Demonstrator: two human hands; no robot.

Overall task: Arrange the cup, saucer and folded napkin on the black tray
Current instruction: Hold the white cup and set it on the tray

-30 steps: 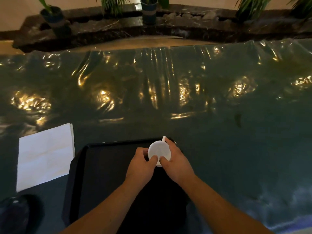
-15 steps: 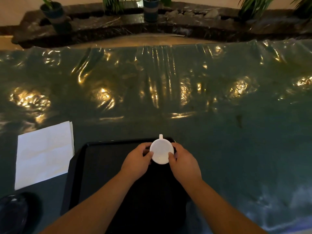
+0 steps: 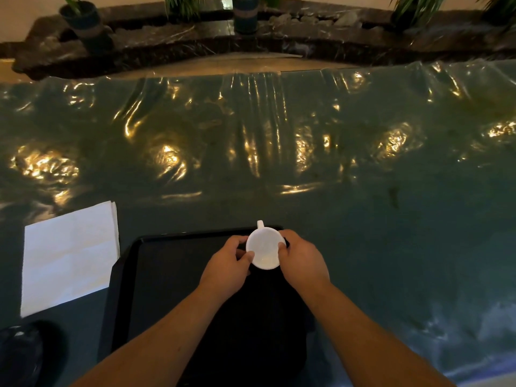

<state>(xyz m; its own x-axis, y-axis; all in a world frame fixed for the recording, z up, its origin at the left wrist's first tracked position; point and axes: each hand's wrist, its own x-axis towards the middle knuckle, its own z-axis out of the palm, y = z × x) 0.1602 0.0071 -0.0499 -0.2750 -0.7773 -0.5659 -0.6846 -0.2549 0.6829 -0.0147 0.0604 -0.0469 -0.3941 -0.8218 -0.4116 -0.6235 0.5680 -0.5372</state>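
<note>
A small white cup (image 3: 264, 248) with its handle pointing away from me is at the far right corner of the black tray (image 3: 173, 269). My left hand (image 3: 227, 268) grips its left side and my right hand (image 3: 301, 261) grips its right side. Whether it rests on the tray or is held just above it, I cannot tell. A folded white napkin (image 3: 69, 255) lies flat on the table left of the tray. A dark round saucer (image 3: 19, 356) sits at the bottom left corner of the view, partly cut off.
The table (image 3: 391, 219) is covered with wrinkled, shiny green plastic. Beyond its far edge runs a dark stone ledge (image 3: 307, 37) with potted plants (image 3: 83, 20).
The cup has turned so its handle points straight away from me, and both hands have shifted to its sides. The view has drifted slightly.
</note>
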